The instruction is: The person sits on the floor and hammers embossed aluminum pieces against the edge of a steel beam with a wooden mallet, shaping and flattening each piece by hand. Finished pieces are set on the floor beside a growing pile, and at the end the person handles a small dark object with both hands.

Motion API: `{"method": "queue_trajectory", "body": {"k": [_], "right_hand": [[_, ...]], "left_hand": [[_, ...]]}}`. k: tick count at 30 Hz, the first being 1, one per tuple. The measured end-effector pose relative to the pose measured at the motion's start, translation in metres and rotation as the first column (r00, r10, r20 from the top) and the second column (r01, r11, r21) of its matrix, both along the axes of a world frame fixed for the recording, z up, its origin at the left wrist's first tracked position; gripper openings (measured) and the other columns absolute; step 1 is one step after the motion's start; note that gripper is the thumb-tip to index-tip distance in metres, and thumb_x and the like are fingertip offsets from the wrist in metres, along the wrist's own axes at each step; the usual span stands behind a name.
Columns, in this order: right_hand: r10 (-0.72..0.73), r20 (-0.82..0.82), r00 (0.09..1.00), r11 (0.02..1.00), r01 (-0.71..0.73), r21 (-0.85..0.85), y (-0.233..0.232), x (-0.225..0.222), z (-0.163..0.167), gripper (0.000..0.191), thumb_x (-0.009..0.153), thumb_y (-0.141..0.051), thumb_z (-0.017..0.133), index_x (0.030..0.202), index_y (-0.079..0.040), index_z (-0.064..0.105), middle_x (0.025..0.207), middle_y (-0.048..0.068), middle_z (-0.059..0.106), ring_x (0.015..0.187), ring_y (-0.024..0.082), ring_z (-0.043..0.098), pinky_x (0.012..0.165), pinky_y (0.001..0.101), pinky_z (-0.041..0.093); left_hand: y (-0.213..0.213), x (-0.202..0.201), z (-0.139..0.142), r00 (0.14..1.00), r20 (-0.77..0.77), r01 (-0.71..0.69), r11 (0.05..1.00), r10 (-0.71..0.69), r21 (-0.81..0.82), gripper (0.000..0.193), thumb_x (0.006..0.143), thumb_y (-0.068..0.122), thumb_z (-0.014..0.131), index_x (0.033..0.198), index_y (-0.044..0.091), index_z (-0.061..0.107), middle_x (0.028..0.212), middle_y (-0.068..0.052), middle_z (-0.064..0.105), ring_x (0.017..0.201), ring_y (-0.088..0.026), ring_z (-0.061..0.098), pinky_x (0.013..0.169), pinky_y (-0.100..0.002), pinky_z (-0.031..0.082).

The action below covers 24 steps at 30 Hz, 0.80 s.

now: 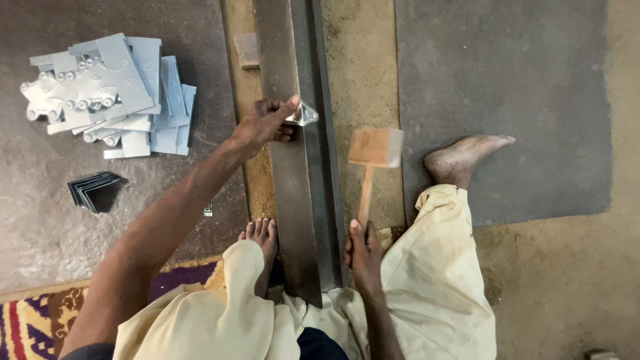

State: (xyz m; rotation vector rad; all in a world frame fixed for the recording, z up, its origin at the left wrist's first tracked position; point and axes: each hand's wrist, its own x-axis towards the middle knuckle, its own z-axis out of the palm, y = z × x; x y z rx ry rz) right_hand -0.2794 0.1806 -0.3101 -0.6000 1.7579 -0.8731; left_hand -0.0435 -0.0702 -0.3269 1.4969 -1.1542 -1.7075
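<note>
A: Fig. 1, head view. What do I hold, and where?

B: My left hand (263,123), just above the frame's centre, pinches a small bent piece of shiny sheet metal (303,115) between thumb and fingertips. The piece sits at the fingers' right, touching the top face of a long steel bar (297,200). My right hand (363,257), lower centre, is closed around the handle of a wooden mallet (375,150); its block head lies right of the bar, near the piece but apart from it.

A: Axes?

B: The bar's long axis runs from the top of the frame to the bottom, between my feet. The mallet handle lies almost parallel to it. The left hand is the nearer one to the piece.

A: Materials?

B: The bar is dark, dull and flat-faced; the piece is bright and creased to a point; the mallet is pale, square-cut wood. At upper left, a heap of grey flat metal plates (110,93); below it, a small stack of dark folded sheets (95,190). The floor (507,100) is rough and gritty.
</note>
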Motion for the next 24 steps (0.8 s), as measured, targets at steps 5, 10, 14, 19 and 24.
{"method": "queue_trajectory", "body": {"k": [5,10,14,19,24], "right_hand": [[-0.097,0.301,0.949,0.984,0.137,-0.115,-0.025,-0.014,0.046,0.043,0.102,-0.052,0.049,0.095,-0.01,0.052,0.059,-0.005,0.041,0.038,0.006,0.032,0.03,0.026,0.028],[-0.07,0.452,0.889,0.724,0.357,-0.591,-0.032,-0.033,0.077,0.052,0.101,-0.065,0.049,0.098,-0.014,0.049,0.061,-0.003,0.04,0.041,0.008,0.033,0.034,0.0281,0.03],[0.192,0.143,0.971,0.888,-0.109,-0.446,-0.059,0.001,0.047,0.056,0.102,-0.066,0.043,0.079,-0.015,0.047,0.058,-0.001,0.041,0.043,0.009,0.037,0.037,0.0275,0.032],[-0.094,0.182,0.979,0.985,0.118,-0.129,-0.069,0.0,0.043,0.059,0.105,-0.065,0.041,0.073,-0.015,0.041,0.058,-0.002,0.034,0.042,0.01,0.03,0.037,0.0278,0.023],[-0.159,0.362,0.919,0.694,0.365,-0.621,-0.067,-0.013,0.048,0.054,0.103,-0.069,0.043,0.09,-0.017,0.047,0.062,-0.003,0.041,0.044,0.009,0.037,0.039,0.0272,0.03]], "left_hand": [[-0.001,0.007,-0.005,0.998,-0.06,0.037,0.999,-0.036,0.005,0.051,0.084,0.048,0.075,0.106,0.002,0.069,0.091,-0.007,0.069,0.081,-0.016,0.071,0.075,-0.03,0.068],[-0.013,0.005,-0.02,0.999,0.024,0.021,0.997,-0.023,0.072,0.044,0.084,0.042,0.081,0.099,0.003,0.072,0.086,-0.006,0.072,0.077,-0.014,0.069,0.071,-0.028,0.064],[-0.016,0.009,-0.025,0.998,0.05,0.024,0.997,-0.028,0.079,0.04,0.085,0.04,0.083,0.094,0.002,0.074,0.082,-0.006,0.072,0.071,-0.014,0.068,0.065,-0.03,0.061],[-0.023,0.009,-0.025,0.998,0.068,-0.013,0.998,0.009,0.068,0.037,0.082,0.04,0.084,0.09,0.004,0.077,0.079,-0.004,0.072,0.068,-0.013,0.066,0.063,-0.029,0.06],[-0.02,0.005,-0.032,1.0,0.016,0.02,0.995,-0.021,0.096,0.04,0.084,0.039,0.083,0.094,0.001,0.074,0.083,-0.006,0.073,0.07,-0.014,0.068,0.062,-0.029,0.061]]}}
